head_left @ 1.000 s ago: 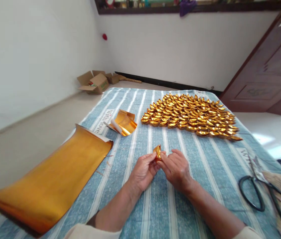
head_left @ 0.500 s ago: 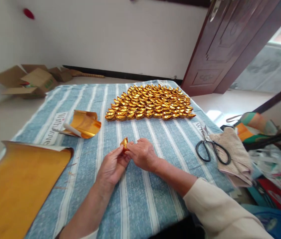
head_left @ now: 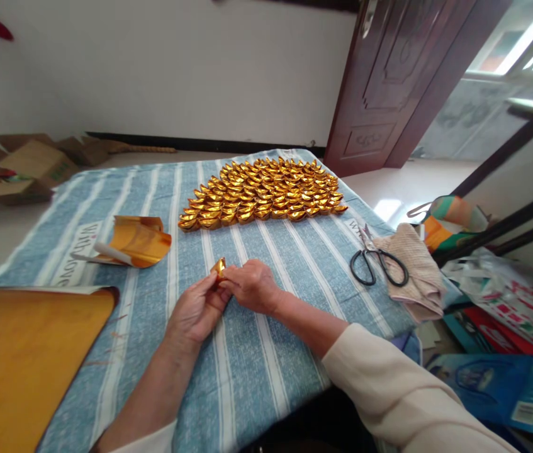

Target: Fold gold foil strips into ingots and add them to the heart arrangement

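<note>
A blue striped cloth (head_left: 294,251) carries gold paper ingots (head_left: 261,195) centre-top, gold sheets (head_left: 21,352) lower left, scissors (head_left: 377,264) at right.

Looks like a room in someone's home, not a workshop: a bed with a blue striped sheet (head_left: 294,251) used as the work surface, a dark wooden door (head_left: 389,82), plain white walls (head_left: 176,69), flattened cardboard boxes (head_left: 16,170) on the floor, bags and clutter (head_left: 497,296) piled alongside.

Daylight floods in from the window (head_left: 530,56) at upper right, blowing it out white. Gold foil pieces (head_left: 261,192) glint sharply. Edges bend and smear; the cardboard boxes (head_left: 16,170) look blurred, perhaps from motion.
</note>
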`<state>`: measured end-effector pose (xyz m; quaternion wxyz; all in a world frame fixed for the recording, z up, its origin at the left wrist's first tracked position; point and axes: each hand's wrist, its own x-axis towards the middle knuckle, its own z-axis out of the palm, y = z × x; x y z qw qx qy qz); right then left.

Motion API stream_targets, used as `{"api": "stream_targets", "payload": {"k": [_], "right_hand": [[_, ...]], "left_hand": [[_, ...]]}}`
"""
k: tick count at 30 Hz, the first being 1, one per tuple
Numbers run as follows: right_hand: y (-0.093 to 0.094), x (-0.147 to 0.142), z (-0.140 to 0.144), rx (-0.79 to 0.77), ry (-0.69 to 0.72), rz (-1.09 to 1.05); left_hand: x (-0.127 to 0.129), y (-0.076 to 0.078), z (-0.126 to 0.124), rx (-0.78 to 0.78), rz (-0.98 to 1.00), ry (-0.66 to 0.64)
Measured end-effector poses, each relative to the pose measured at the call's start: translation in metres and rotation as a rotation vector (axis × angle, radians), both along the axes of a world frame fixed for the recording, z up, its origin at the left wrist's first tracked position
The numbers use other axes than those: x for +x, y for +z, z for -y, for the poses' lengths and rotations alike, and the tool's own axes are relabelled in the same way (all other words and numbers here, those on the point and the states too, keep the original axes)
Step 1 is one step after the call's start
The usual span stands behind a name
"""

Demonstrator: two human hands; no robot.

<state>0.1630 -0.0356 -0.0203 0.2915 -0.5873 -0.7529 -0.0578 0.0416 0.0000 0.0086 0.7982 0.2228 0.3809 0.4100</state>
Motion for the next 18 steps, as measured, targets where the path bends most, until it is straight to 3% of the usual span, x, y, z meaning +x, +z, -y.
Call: {"api": "stream_targets", "payload": {"k": [18], "right_hand": [[0.0001, 0.0018, 0.0019, -0.035, -0.054, -0.016]], "left_hand": [[0.0053, 0.0077, 0.0027, -0.039, -0.003, 0.011]]}}
